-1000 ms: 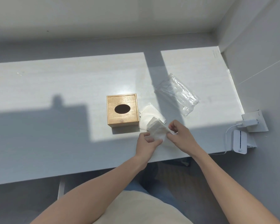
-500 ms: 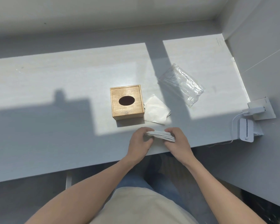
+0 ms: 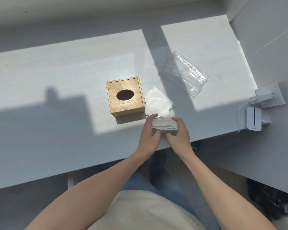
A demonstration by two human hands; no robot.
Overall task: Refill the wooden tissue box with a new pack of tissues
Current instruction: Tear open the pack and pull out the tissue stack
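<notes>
Wooden tissue box [image 3: 125,96], a square light-brown box with a dark oval opening in its top, sits upright on a long white table [image 3: 40,90], roughly at the table's middle, partly in a patch of sunlight. Its lid is on.

Just to the right of the box, touching or nearly touching its side, lies a small loose pile of white folded tissues [image 3: 158,102], flat on the table. Farther right and toward the far edge lies a crumpled clear plastic wrapper [image 3: 184,74], well apart from the box.

Near the table's front edge, just in front of the loose pile, both bare hands hold a neat stack of white folded tissues [image 3: 165,126] between them. The left hand [image 3: 149,136] presses against the stack's left end, fingers curled over its top and thumb at the near side. The right hand [image 3: 179,136] closes on the right end in the same way, fingers over the top, thumb near the underside. The stack appears lifted slightly or resting at the table edge; which cannot be told.

At the far right, on a grey wall, a white socket plate [image 3: 271,95] carries a white plug, and a white cable runs down to a small white device [image 3: 253,118] standing beside the table's right end.
</notes>
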